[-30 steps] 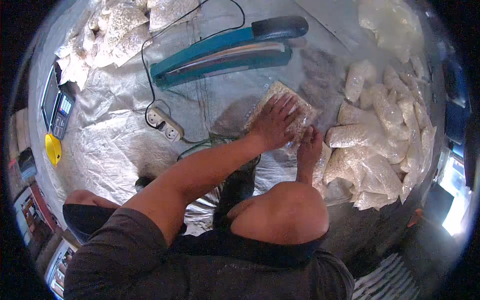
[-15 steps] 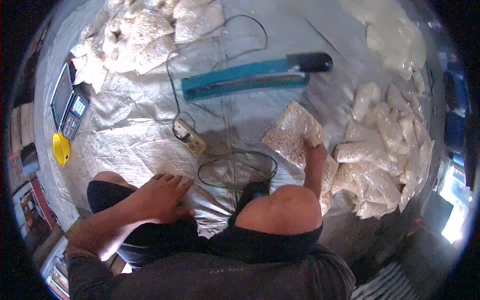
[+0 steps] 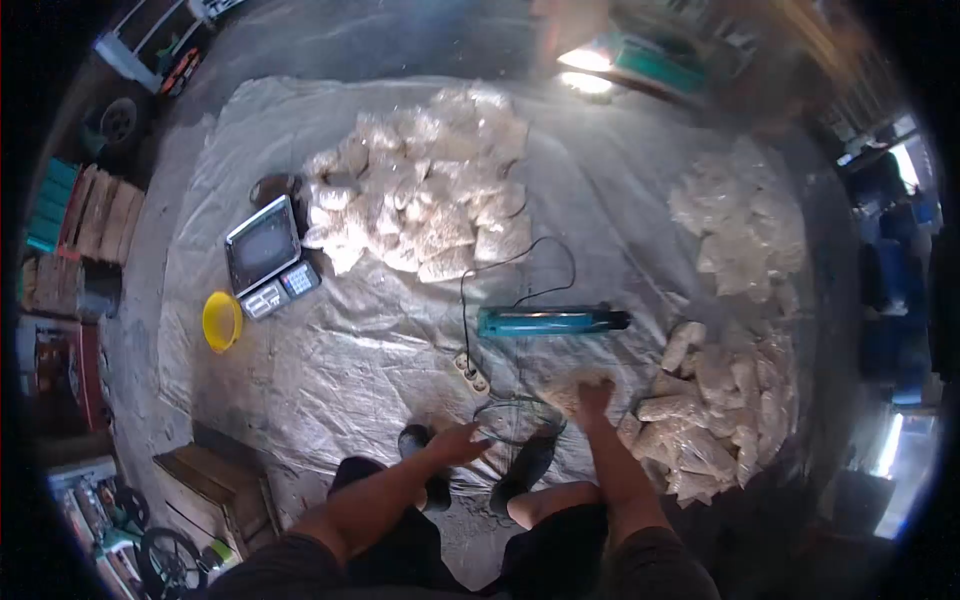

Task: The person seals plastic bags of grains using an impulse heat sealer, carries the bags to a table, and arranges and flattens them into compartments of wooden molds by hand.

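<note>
My right hand [image 3: 597, 396] grips a corner of a clear plastic bag of pale bits [image 3: 565, 392], which is blurred and seen nearly edge-on above the sheet. Empty, with its fingers reaching out to the right, my left hand [image 3: 460, 444] hovers over my feet near a looped dark cable [image 3: 520, 402]. Beyond both hands lies a teal bag sealer with a black end [image 3: 545, 321]. A white power strip [image 3: 470, 373] sits between the sealer and my left hand.
Filled bags form a heap at the back [image 3: 430, 190] and another at right [image 3: 715, 410]. Behind the right heap are clear, pale bags [image 3: 745, 225]. A digital scale [image 3: 275, 275], yellow bowl [image 3: 221, 322] and cardboard box [image 3: 225, 480] stand left. A silvery sheet [image 3: 340, 370] covers the floor.
My view has risen and widened, from seated low to above my legs and feet. The bag stays in my right hand. My left hand has moved off my knee, toward the middle.
</note>
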Available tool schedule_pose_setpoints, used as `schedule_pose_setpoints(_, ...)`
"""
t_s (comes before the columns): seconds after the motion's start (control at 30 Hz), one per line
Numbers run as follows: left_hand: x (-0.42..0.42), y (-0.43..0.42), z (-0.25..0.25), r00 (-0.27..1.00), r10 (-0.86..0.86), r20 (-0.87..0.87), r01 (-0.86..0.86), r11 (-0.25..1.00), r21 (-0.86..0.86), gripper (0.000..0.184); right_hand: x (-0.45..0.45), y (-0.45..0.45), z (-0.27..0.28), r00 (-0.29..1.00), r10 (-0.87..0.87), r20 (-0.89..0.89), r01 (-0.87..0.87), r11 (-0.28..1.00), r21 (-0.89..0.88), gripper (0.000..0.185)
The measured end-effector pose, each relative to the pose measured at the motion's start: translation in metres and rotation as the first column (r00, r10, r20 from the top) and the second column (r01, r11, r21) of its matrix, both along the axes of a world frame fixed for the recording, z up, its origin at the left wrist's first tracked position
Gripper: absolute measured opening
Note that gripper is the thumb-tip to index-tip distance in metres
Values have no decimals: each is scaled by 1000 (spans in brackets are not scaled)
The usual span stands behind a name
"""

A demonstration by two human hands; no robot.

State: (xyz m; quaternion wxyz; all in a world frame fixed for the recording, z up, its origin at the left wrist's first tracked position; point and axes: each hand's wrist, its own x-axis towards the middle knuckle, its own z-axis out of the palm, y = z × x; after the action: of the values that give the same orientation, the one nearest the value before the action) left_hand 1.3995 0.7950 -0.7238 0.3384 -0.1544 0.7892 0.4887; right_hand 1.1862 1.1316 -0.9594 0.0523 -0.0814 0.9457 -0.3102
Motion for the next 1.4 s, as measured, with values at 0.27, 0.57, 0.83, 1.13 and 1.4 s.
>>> schedule_pose_setpoints(0.27,125,-36,176,787,517,337,-608,558,565,69,125,-209,489,894,127,429,-51,982,-183,44)
schedule_pose_setpoints(0.57,134,-161,568,746,468,473,-560,57,826,76,167,-271,870,416,647,638,126,654,-746,58)
schedule_pose_setpoints(0.83,124,-223,602,662,728,178,-597,369,713,47,167,-328,866,586,739,333,-276,569,-775,49)
schedule_pose_setpoints(1.13,111,-265,660,639,768,32,-721,585,372,38,127,-362,853,563,633,532,-382,769,-512,60)
schedule_pose_setpoints(1.4,154,-391,514,389,886,-251,-743,463,483,36,-125,-391,879,935,253,-247,-279,958,-75,30)
